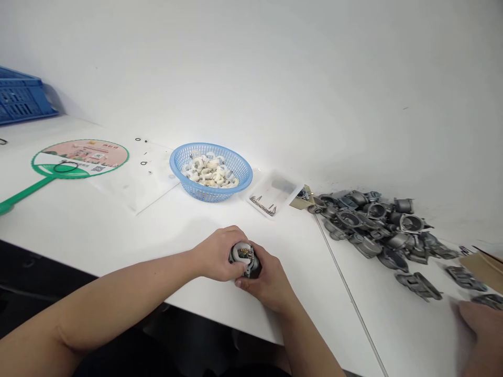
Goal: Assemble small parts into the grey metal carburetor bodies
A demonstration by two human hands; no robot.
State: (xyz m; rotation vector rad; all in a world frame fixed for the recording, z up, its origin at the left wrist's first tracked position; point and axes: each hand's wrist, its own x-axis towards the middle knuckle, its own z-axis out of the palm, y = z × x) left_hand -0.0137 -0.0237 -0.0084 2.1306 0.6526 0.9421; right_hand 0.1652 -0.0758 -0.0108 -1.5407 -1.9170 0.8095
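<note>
Both my hands meet over the near edge of the white table [118,225]. My left hand [216,254] is wrapped round a small grey metal housing [245,257] with a white ring part seated in its open top. My right hand [267,280] grips the same housing from below and the right, thumb against its side. A blue plastic basket [181,167] of white ring parts [210,173] stands beyond my hands. A heap of grey cast metal housings [377,225] lies to the right.
A clear bag with small metal clips [264,205] lies by the basket. A round fan with a green handle [74,159] and small black O-rings [143,163] lie at left, a blue crate [19,97] far left. Another person's hand [481,319] rests at right.
</note>
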